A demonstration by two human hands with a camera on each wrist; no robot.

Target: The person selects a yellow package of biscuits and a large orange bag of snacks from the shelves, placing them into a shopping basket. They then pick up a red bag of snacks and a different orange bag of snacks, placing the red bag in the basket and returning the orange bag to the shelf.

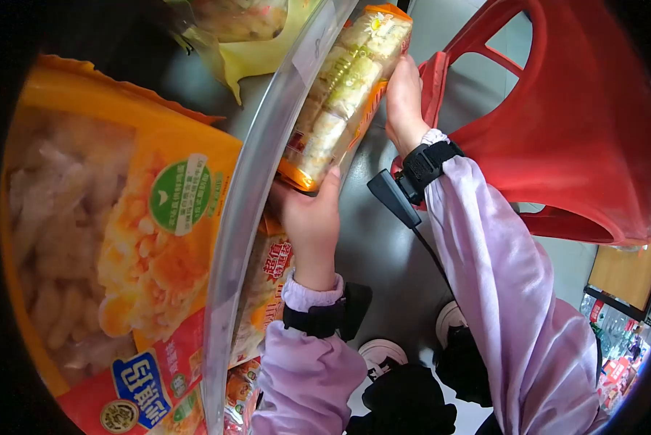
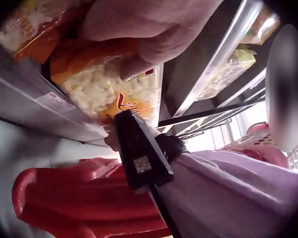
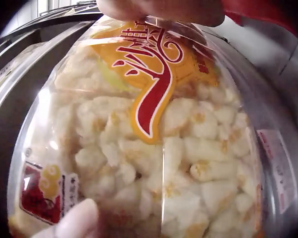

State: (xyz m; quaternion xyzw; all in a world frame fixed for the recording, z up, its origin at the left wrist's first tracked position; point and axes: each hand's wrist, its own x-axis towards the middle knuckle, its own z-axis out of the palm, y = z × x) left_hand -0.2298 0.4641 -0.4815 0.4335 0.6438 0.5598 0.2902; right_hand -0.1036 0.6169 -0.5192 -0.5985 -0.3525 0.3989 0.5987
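A clear-and-orange packet of sachima point(image 1: 340, 94) is held between both hands, tilted beside the shelf's clear front strip. My left hand point(image 1: 312, 228) grips its near end, thumb on the side facing me and the other fingers hidden behind. In the left wrist view the left hand point(image 2: 149, 25) spans the packet's orange end. My right hand point(image 1: 405, 105) holds the far right side; its fingers point(image 3: 161, 11) lie over the packet's edge in the right wrist view. The left thumb point(image 3: 77, 220) presses the opposite end there. Pale pastry pieces show through the wrapper point(image 3: 139, 163).
A yellow bag point(image 1: 216, 156) and a red bag point(image 1: 97, 388) lie on the shelf, behind its clear front strip point(image 1: 235, 232). More packets point(image 1: 271, 272) sit on a level below. A red plastic chair point(image 1: 579, 138) stands close on the right.
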